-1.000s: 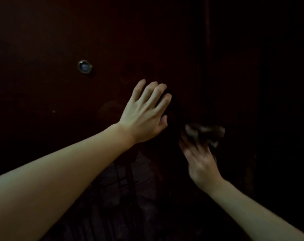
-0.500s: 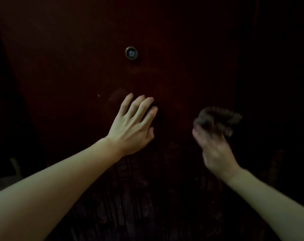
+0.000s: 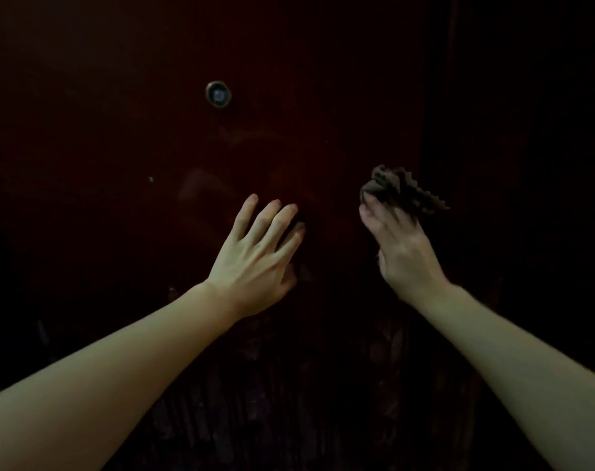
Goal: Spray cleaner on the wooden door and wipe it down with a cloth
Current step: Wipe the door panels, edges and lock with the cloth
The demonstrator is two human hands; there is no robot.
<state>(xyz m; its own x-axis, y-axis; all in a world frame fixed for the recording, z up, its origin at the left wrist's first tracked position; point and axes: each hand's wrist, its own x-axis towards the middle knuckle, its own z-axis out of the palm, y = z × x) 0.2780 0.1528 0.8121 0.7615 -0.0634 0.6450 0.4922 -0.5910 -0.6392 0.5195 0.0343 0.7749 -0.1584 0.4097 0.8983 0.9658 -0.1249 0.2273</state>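
A dark reddish-brown wooden door [image 3: 119, 164] fills the dim view. My left hand [image 3: 258, 256] lies flat against it near the middle, fingers spread and straight. To its right, my right hand [image 3: 401, 249] presses a crumpled brownish cloth [image 3: 401, 192] to the door, fingers over the cloth's lower part; the cloth's jagged edge sticks out up and to the right. Faint smear marks show on the wood above my left hand. No spray bottle is in sight.
A round brass peephole [image 3: 218, 94] sits in the door above my left hand. A vertical door edge or frame [image 3: 438, 96] runs down just right of the cloth, with darkness beyond it. The lower door surface looks streaked.
The view has shifted, so the peephole now sits near the centre. My right hand has carried the cloth upward on the door. My left hand stays flat on the wood.
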